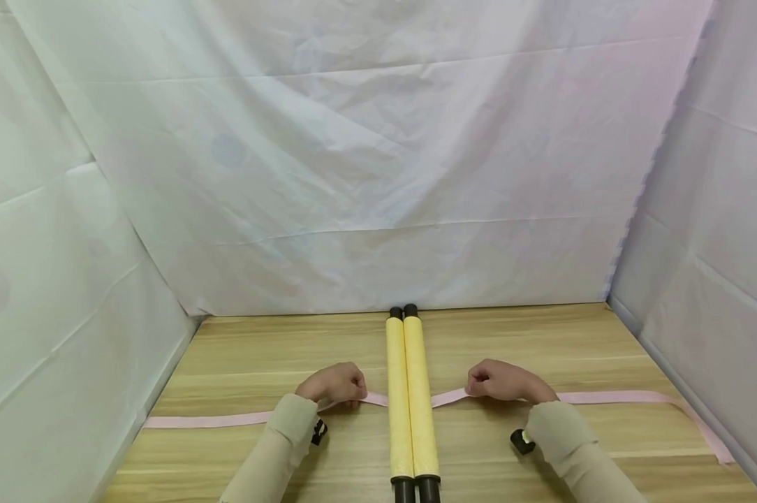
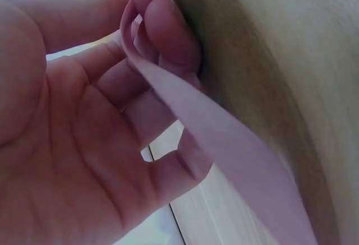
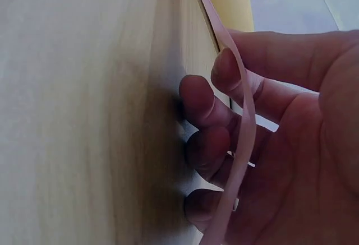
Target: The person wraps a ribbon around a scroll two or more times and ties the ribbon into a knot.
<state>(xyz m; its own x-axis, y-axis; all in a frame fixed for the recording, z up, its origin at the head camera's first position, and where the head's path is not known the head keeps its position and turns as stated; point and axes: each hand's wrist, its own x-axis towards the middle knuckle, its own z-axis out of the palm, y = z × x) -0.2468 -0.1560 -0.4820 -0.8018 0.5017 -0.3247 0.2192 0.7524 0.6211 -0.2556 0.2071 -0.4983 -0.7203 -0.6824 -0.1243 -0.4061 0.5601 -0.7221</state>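
The table [image 1: 259,356] bears a narrow pink ribbon [image 1: 377,399].

Left grip [image 1: 336,382] pinches; right grip [image 1: 501,380] pinches too.

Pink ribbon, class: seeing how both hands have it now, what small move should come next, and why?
I'd probably have the left hand and right hand lift together, bringing the pink ribbon up around the yellow rods: each hand pinches it on its own side, it runs beneath the rods, and no part crosses over them yet.
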